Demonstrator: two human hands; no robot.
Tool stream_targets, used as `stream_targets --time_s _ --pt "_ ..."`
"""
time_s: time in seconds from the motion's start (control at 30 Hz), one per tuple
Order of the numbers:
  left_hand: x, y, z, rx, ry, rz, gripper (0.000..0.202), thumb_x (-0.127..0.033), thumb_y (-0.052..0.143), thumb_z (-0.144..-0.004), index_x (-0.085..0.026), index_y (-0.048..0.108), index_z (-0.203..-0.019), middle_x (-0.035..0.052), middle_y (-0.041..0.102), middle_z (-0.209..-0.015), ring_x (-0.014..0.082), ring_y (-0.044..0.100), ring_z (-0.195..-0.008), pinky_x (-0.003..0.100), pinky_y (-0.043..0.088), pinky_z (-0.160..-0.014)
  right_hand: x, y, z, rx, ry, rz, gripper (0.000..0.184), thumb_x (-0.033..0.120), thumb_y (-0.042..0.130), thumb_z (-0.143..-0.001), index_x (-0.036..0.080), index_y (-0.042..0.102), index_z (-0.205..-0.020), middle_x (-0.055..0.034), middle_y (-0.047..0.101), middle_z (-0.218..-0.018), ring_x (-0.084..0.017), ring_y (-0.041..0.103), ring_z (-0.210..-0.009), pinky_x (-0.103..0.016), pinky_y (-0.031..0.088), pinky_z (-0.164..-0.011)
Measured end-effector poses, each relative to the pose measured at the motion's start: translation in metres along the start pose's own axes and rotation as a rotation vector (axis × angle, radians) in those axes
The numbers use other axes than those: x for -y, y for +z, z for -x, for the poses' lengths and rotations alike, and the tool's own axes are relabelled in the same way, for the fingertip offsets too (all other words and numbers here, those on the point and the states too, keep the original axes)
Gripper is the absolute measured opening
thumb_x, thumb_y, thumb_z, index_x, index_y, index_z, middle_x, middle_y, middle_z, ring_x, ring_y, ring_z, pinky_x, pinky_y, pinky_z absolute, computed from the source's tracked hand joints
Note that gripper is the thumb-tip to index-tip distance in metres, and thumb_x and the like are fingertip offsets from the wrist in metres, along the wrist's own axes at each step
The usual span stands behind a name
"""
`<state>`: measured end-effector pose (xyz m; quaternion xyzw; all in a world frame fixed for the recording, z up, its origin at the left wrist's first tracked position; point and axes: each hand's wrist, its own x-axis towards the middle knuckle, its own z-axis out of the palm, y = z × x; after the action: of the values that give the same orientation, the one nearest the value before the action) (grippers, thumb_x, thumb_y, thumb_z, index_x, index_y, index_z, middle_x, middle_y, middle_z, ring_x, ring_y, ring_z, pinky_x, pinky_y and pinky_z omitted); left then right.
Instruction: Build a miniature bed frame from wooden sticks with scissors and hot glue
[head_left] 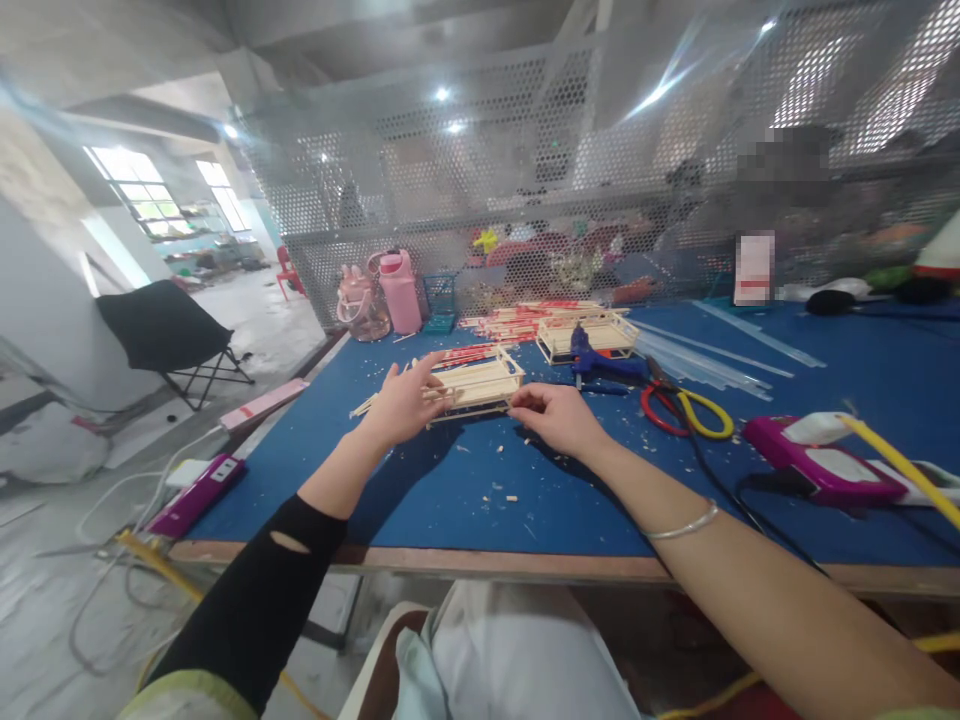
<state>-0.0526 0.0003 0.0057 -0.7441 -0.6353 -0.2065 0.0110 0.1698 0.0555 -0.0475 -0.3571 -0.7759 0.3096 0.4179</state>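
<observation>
A small tray-like frame of thin wooden sticks [484, 380] stands low over the blue tabletop in front of me. My left hand [405, 402] is closed around its left end, with the fingers lying over the sticks. At the near right corner, my right hand [561, 418] pinches, thumb and forefinger together against the frame. What lies between those fingertips is too small to make out. Behind, a second stick frame [611, 338] sits beside a blue glue gun [600, 362]. Loose red-ended sticks [499, 325] are piled behind both frames.
Scissors with red and yellow handles [705, 412] and clear glue sticks [701, 362] lie to the right. Purple power strips [832, 465] flank the work area, with cables. Pink bottles [400, 292] stand at the back, before a perforated metal screen [420, 190]. Wood scraps dot the blue tabletop [450, 510].
</observation>
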Motion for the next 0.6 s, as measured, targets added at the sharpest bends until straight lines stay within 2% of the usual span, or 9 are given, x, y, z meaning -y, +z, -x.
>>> stream_targets --time_s 0.13,0.23,0.37,0.6 --pt "-0.0004 -0.0081 -0.0067 0.045 -0.010 0.045 0.064 -0.024 0.062 -0.076 -0.019 0.040 -0.135 0.0053 0.072 -0.095 0.0205 0.064 -0.098 0.042 0.039 -0.099 0.0012 -0.0007 0.0002 0.018 0.005 -0.001 0.006 0.024 0.060 -0.066 0.019 0.064 -0.067 0.0007 0.066 -0.062 -0.013 0.057 -0.056 -0.024 0.043 -0.057" --pt "0.0013 -0.0068 -0.0070 0.044 0.026 0.015 0.061 -0.021 0.059 -0.075 -0.020 0.043 -0.134 0.0034 0.073 -0.093 0.0197 0.066 -0.094 0.035 0.046 -0.090 0.0011 -0.0014 0.0002 0.026 0.011 -0.003 0.005 0.023 0.061 -0.066 0.019 0.064 -0.066 0.0008 0.066 -0.063 -0.013 0.058 -0.057 -0.024 0.044 -0.058" --pt "0.0017 -0.0042 -0.0063 0.026 0.052 -0.016 0.060 -0.021 0.057 -0.076 -0.020 0.043 -0.134 0.0037 0.073 -0.092 0.0201 0.067 -0.090 0.033 0.048 -0.084 0.0017 -0.0021 -0.0001 0.039 0.013 -0.001 0.004 0.023 0.062 -0.066 0.019 0.063 -0.066 0.0004 0.067 -0.065 -0.013 0.059 -0.058 -0.024 0.044 -0.058" --pt "-0.0003 -0.0051 -0.0063 0.012 0.056 -0.060 0.056 -0.023 0.054 -0.078 -0.020 0.046 -0.133 0.0045 0.073 -0.094 0.0217 0.066 -0.093 0.034 0.047 -0.086 0.0025 -0.0023 0.0000 0.057 0.023 0.013 0.003 0.021 0.062 -0.067 0.019 0.063 -0.066 0.0012 0.066 -0.064 -0.012 0.058 -0.058 -0.023 0.043 -0.059"
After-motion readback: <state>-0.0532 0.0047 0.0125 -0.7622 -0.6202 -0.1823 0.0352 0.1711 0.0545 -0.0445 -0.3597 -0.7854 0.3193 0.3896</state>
